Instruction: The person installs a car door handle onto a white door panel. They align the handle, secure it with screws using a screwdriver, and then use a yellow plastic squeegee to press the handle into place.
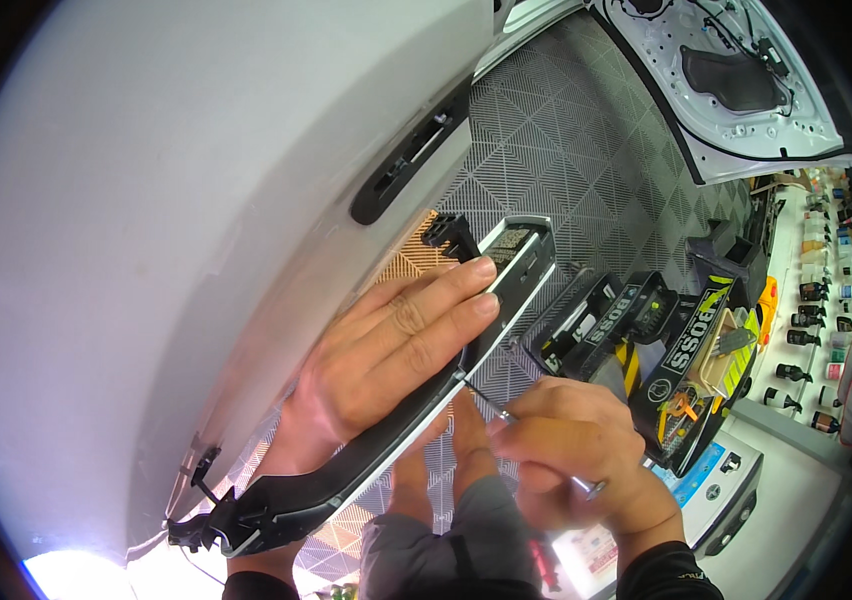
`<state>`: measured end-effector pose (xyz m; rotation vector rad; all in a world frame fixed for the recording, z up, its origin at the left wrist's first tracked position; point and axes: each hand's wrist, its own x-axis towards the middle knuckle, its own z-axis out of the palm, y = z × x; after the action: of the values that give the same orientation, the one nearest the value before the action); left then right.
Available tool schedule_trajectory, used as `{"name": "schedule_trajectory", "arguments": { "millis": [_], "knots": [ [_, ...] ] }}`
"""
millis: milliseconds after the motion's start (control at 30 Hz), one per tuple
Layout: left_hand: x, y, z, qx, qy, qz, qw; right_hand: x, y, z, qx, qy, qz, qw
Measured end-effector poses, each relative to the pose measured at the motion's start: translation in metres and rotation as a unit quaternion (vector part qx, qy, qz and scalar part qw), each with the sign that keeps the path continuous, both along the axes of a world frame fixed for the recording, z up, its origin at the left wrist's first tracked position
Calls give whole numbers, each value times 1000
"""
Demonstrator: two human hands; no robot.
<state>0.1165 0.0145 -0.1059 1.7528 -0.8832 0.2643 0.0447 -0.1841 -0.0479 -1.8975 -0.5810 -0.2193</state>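
Observation:
My left hand (401, 350) lies over a long black car trim piece (386, 440) with a white edge, its fingers stretched across the back and holding it. The piece slants from the lower left, beside the car, up toward the middle. A black clip-like bracket (451, 235) juts out by its upper end. In my closed right hand (586, 450) is a slim metal hand tool (503, 414), a pick or small screwdriver. Its thin tip meets the white edge near the trim's middle. My fingers cover most of its handle.
A pale car body panel (126, 200) with a black slotted recess (411, 155) fills the left. An open door with its inner side bare (736, 80) stands at the upper right. Open black tool trays (636, 320) are at right, near shelved bottles (806, 310). Grey ribbed tiles (556, 110) cover the floor.

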Motion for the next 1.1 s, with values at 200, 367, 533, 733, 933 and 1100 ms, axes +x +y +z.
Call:
{"name": "schedule_trajectory", "arguments": {
  "millis": [200, 367, 533, 733, 933, 1100],
  "knots": [
    [-1, -2, -5, -35, 15, -5, 999, 2, 2, -2, -103, -63, 10, 993],
    [-3, -7, -17, -84, 3, 9, 996, 3, 6, -8, -62, -49, -6, 997],
    [3, 1, -25, -42, -40, -16, 998, 8, 7, -14, 39, 8, -26, 999],
    [-1, 4, -27, -43, -13, -18, 999, 6, 8, -10, 52, 90, -48, 993],
    [0, 4, -26, -42, -15, -1, 999, 6, 10, -15, 97, 111, -59, 987],
    [-3, 7, -15, 28, -27, 48, 998, 6, 7, -16, 93, 124, -54, 986]
  ]
}}
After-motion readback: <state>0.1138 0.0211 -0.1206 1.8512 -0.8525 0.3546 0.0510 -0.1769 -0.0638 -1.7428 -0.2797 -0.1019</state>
